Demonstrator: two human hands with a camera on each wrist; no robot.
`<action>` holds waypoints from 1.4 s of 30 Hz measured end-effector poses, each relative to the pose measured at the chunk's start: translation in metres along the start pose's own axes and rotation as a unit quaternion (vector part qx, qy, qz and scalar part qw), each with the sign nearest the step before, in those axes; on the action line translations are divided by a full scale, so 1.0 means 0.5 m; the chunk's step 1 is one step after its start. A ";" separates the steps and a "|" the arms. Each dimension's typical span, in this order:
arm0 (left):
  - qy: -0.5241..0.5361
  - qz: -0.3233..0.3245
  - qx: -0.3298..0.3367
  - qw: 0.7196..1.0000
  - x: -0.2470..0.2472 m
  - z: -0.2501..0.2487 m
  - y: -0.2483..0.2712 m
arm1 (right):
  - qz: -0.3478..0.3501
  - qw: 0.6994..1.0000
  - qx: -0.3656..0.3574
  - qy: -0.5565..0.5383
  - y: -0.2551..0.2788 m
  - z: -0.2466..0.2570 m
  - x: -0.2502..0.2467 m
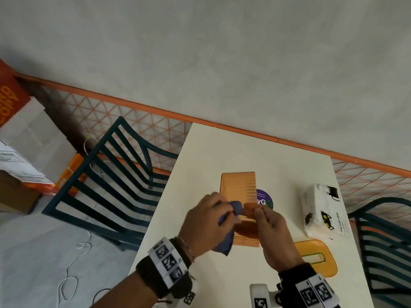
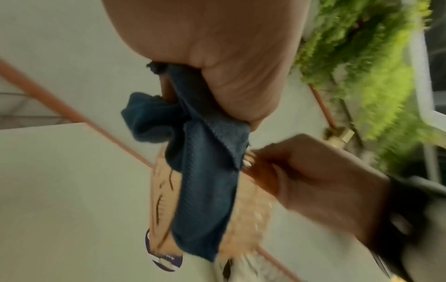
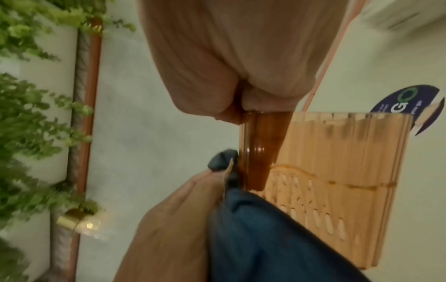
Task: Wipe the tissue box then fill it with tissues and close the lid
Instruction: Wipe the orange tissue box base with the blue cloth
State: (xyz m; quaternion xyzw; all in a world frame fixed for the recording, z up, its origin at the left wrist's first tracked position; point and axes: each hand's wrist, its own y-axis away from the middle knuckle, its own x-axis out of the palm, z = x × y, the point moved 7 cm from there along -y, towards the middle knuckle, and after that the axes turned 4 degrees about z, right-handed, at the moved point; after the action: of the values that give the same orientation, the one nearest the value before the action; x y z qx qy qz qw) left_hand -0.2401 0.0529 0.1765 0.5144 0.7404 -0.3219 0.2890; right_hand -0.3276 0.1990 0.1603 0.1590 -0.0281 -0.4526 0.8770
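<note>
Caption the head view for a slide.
Left hand wipes the held-up orange tissue box with a blue cloth; right hand steadies it.

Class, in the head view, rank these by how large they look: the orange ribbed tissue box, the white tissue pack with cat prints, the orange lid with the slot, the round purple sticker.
1. Orange ribbed tissue box
2-3. White tissue pack with cat prints and orange lid with the slot: similar, unranked; the lid is partly hidden
4. Round purple sticker, mostly hidden

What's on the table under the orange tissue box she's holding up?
A round purple sticker on the white table shows past the tissue box. The box and both hands cover the rest of it.
</note>
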 end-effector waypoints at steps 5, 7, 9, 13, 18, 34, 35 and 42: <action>-0.005 -0.005 -0.161 0.987 -0.011 0.069 -0.097 | 0.045 0.996 0.014 0.076 0.012 -0.014 0.049; -0.033 0.001 -0.074 0.997 -0.009 0.006 -0.106 | 0.026 0.995 0.003 0.095 0.005 -0.007 0.043; -0.012 0.052 0.001 0.999 0.003 -0.041 -0.068 | 0.006 0.998 0.007 0.067 -0.001 -0.010 0.020; 0.170 0.069 -0.121 0.976 -0.008 0.055 0.006 | 0.015 0.996 0.062 -0.062 0.016 -0.018 -0.005; 0.506 0.107 -0.265 0.814 0.022 0.125 0.068 | 0.035 0.976 0.104 -0.187 0.035 -0.005 0.004; 0.547 0.179 -0.294 0.763 0.124 0.099 0.095 | 0.075 0.930 0.214 -0.288 0.059 0.005 0.026; 0.581 0.180 -0.311 0.730 0.137 0.095 0.100 | 0.096 0.940 0.204 -0.256 0.067 0.008 0.028; 0.623 0.191 -0.343 0.676 0.170 0.083 0.104 | 0.176 0.968 0.123 -0.129 0.129 0.042 0.004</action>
State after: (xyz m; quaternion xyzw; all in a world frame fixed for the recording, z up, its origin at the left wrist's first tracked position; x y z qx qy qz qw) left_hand -0.2125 0.0836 0.0765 0.5910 0.6928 0.4122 -0.0275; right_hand -0.2795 0.2269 0.1995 0.1987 -0.2242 -0.3013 0.9053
